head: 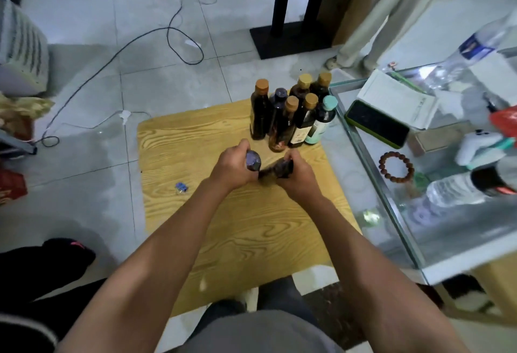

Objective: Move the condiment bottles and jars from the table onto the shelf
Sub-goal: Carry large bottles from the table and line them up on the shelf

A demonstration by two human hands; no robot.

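A small wooden table (195, 162) stands below me. At its far right corner stands a cluster of several dark condiment bottles (291, 117), most with tan caps, one purple-capped, and one teal-capped bottle (321, 120). My left hand (232, 168) grips a dark bottle with a purple cap (253, 161) from above. My right hand (299, 176) grips a second dark bottle (284, 169), which is blurred. Both held bottles are over the table's middle, just in front of the cluster.
A glass-topped counter (377, 184) borders the table on the right, with a phone (376, 123), bead bracelet (396, 165), boxes and plastic water bottles on it. Cables (173, 42) lie on the tiled floor. A person's legs (377, 17) stand behind. A blue clip (181, 186) lies on the table's left edge.
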